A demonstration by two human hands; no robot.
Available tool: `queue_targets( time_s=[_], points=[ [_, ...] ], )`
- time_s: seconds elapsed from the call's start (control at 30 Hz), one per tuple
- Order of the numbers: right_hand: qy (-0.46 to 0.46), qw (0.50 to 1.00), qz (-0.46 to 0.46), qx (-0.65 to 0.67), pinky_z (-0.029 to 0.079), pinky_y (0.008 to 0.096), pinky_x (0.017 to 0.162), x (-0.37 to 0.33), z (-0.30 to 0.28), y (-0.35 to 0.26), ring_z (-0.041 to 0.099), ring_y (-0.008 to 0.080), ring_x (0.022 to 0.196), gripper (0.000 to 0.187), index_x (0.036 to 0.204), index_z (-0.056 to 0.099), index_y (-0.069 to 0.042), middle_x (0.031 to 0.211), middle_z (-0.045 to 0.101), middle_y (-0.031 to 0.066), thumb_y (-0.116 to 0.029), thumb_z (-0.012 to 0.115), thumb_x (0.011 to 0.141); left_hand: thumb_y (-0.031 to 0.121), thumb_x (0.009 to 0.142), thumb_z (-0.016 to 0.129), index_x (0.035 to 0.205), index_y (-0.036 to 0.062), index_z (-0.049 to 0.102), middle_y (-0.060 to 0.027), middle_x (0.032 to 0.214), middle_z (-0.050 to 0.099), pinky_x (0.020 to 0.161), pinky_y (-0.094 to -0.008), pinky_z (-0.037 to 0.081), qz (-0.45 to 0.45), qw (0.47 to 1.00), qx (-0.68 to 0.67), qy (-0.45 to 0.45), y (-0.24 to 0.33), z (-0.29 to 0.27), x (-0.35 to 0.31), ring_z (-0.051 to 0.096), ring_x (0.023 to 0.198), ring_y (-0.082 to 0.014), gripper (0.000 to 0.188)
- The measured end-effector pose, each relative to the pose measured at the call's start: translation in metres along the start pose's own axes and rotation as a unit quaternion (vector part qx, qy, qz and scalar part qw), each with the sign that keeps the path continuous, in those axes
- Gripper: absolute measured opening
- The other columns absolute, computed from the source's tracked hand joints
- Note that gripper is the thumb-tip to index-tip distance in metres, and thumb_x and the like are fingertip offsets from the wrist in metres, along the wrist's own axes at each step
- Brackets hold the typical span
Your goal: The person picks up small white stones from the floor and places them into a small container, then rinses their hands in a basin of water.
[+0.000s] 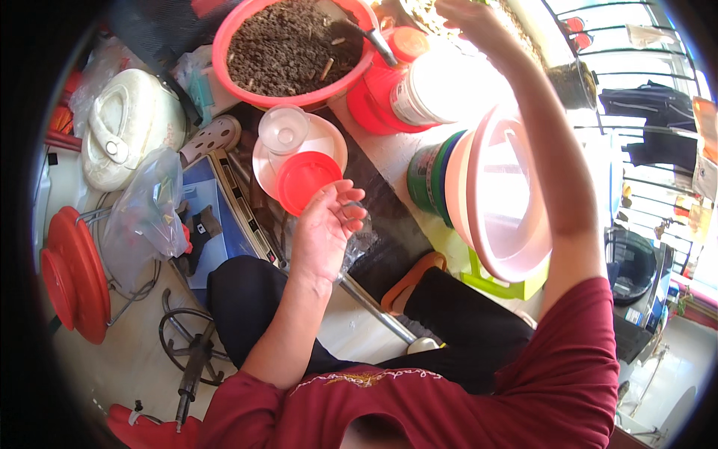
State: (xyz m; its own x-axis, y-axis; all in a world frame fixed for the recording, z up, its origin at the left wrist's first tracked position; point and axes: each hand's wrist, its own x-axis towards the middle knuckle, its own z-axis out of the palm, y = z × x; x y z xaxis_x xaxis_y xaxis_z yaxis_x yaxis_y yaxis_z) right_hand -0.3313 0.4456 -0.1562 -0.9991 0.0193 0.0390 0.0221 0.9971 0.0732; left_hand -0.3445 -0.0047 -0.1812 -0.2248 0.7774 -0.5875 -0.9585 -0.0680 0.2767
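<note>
My left hand point(323, 232) hovers palm up with its fingers loosely bent and apart, holding nothing. Just beyond its fingertips is a small red round dish point(307, 179), overlapping a pale pink plate point(334, 142). A clear plastic cup point(284, 131) sits on the same plate. My right arm stretches far forward, and my right hand point(467, 16) is at the top edge, close to some sunlit foliage; glare and the picture's edge hide its fingers. A red basin point(220, 56) full of dark soil stands ahead, with a black-handled tool point(381, 46) stuck in the soil.
Stacked basins point(479, 202) and a green bucket point(425, 176) stand at the right, beside a white-lidded bucket point(407, 101). To the left are a cream lidded pot point(134, 127), a clear plastic bag point(146, 213) and a red round stool-like object point(75, 277). A metal pole point(374, 307) lies between my legs.
</note>
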Motion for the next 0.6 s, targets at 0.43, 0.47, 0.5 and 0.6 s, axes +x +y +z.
queue_targets(
  time_s=[0.43,0.47,0.5,0.6],
  points=[
    [-0.037,0.828,0.319,0.46,0.05,0.0357,0.067,-0.21,-0.155,-0.348,0.061,0.027,0.076,0.025,0.101,0.059,-0.003,0.088,0.061,0.0101,-0.013,0.064,0.079,0.022,0.091,0.048,0.112,0.0017,0.053,-0.011,0.101,0.06,0.069,-0.0287,0.045,-0.039,0.999,0.026,0.022,-0.01,-0.022,0.01,0.056,0.079,-0.0181,0.029],
    [-0.018,0.85,0.289,0.44,0.05,0.0352,0.067,-0.212,-0.158,-0.34,0.06,0.026,0.076,0.028,0.102,0.058,-0.003,0.089,0.061,0.0095,-0.013,0.066,0.077,0.022,0.091,0.048,0.113,0.0016,0.052,-0.0112,0.102,0.06,0.069,-0.0287,0.045,-0.044,0.998,0.028,0.018,-0.013,-0.024,0.006,0.056,0.08,-0.0183,0.03],
    [-0.019,0.863,0.301,0.406,0.049,0.0341,0.065,-0.217,-0.162,-0.336,0.06,0.0248,0.075,0.029,0.101,0.058,-0.003,0.088,0.06,0.009,-0.014,0.066,0.076,0.022,0.092,0.046,0.115,0.0013,0.051,-0.0119,0.106,0.058,0.071,-0.0295,0.045,-0.036,0.998,0.044,-0.011,-0.016,-0.022,0.001,0.056,0.083,-0.0193,0.032],
    [0.005,0.892,0.267,0.366,0.046,0.0298,0.061,-0.223,-0.16,-0.333,0.058,0.0197,0.072,0.031,0.1,0.058,-0.004,0.086,0.059,0.0069,-0.015,0.067,0.073,0.027,0.095,0.039,0.122,-0.0016,0.046,-0.0157,0.114,0.053,0.079,-0.0322,0.046,0.002,0.989,0.139,-0.044,-0.016,-0.023,-0.022,0.056,0.093,-0.0227,0.04]
  ],
)
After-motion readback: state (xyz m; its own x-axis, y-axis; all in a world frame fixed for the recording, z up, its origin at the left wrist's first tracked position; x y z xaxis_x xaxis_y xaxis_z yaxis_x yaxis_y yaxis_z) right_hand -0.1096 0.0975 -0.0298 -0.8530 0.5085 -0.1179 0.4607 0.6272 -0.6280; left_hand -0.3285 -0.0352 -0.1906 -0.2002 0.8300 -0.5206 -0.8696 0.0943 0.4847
